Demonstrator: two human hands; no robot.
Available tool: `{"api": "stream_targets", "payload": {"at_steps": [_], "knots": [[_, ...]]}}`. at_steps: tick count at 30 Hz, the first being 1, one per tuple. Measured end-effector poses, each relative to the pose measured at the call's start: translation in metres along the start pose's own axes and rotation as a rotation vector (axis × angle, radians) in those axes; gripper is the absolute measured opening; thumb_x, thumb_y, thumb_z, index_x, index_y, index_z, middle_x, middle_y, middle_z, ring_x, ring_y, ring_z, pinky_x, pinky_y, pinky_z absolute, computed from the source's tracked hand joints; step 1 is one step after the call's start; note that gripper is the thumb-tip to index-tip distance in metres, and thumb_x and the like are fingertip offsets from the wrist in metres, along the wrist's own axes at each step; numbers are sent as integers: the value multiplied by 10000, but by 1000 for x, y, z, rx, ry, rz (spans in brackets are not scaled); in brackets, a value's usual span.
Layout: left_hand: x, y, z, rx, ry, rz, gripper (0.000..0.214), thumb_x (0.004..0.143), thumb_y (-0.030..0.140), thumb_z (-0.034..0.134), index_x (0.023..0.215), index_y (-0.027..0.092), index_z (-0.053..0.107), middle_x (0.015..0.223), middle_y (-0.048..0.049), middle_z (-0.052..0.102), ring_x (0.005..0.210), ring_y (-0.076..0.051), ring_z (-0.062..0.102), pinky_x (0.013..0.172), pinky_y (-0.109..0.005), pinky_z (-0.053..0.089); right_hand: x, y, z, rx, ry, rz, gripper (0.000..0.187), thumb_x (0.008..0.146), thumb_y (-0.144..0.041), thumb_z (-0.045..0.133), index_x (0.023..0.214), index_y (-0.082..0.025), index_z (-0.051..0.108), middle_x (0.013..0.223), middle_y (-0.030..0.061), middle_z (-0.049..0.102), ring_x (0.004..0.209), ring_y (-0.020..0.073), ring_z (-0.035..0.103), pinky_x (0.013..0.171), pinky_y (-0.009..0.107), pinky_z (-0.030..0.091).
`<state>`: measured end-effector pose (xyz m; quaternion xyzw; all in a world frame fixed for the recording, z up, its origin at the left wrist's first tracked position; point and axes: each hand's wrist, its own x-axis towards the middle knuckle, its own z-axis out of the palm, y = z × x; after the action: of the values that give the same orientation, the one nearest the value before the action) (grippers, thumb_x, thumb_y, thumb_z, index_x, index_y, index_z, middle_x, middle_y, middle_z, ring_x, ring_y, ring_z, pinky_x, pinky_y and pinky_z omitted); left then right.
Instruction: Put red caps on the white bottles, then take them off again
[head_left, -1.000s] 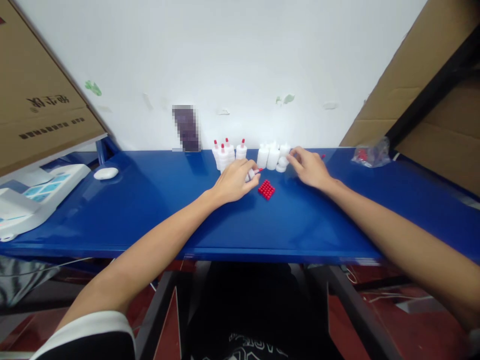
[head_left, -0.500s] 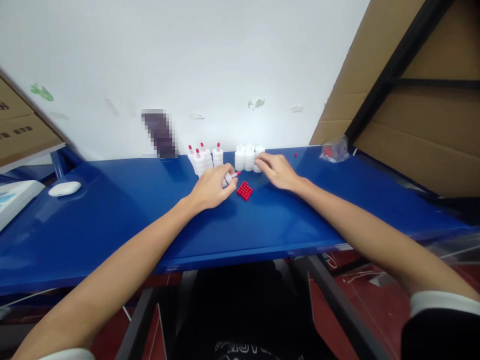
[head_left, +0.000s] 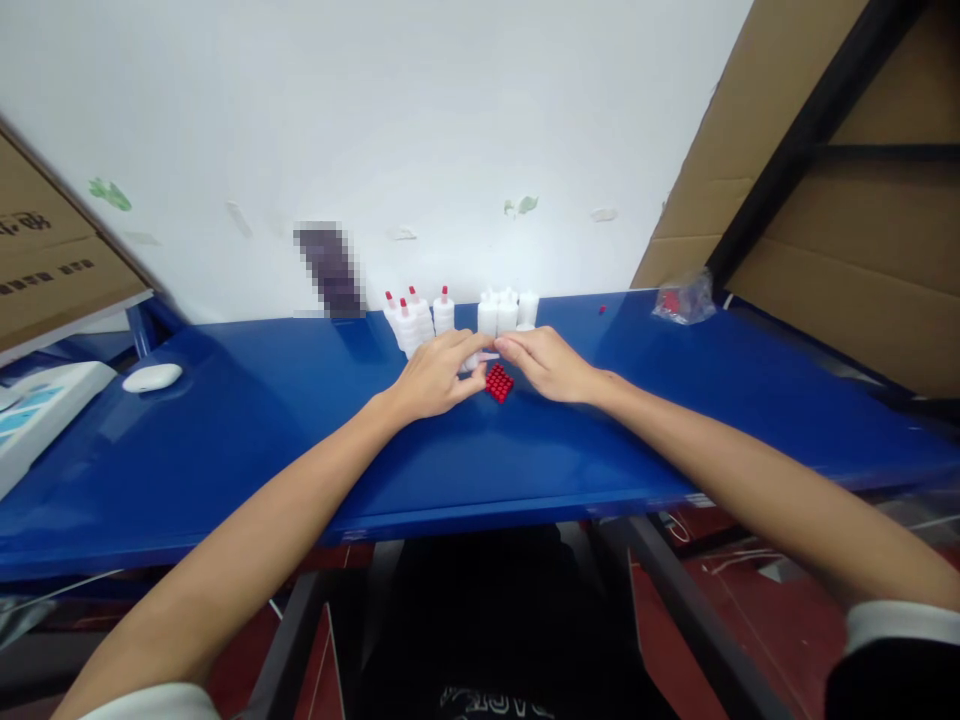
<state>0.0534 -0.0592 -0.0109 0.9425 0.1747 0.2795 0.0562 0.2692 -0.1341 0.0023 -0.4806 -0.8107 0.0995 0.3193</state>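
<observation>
My left hand (head_left: 442, 372) is wrapped round a small white squeeze bottle (head_left: 471, 362), which lies tilted on its side. Its pale nozzle points right, and no red tip shows on it. Fingers pinched together, my right hand (head_left: 546, 362) is close to the nozzle's end; what they hold, if anything, is hidden. Just below both hands sits a tight block of small red caps (head_left: 499, 383) on the table. Behind my left hand stand several white bottles with red tips (head_left: 411, 322). Behind my right hand is a group of white bottles without red tips (head_left: 498, 314).
The blue table (head_left: 465, 460) runs along a white wall. A clear plastic bag with red pieces (head_left: 685, 298) and a loose red piece (head_left: 602, 310) are at the right rear. On the left are a white rounded case (head_left: 152, 378) and a white box (head_left: 56, 415).
My right hand has moved left from the untipped white bottles to the nozzle of the held bottle. The red tip seen on that nozzle before no longer shows. The view has shifted slightly.
</observation>
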Motion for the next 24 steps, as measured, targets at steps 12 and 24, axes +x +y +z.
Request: {"api": "stream_targets", "payload": {"at_steps": [12,24], "knots": [[-2,-1,-6,-39,-114,-136,430,983,428,466,1321,204,609,887,-38,750,675,-179,649,689,-324,482,-1,32,-11,-170,-255,183,110,975,-332,521,934,-230,507,771,30,621,710,200,549,669,340,359],[-4,0,-5,-80,-124,-148,476,992,426,478,1417,215,516,741,11,644,611,-160,587,635,-291,429,6,41,-13,94,-214,369,210,802,-354,726,893,-168,763,740,20,684,643,152,546,662,318,421]]}}
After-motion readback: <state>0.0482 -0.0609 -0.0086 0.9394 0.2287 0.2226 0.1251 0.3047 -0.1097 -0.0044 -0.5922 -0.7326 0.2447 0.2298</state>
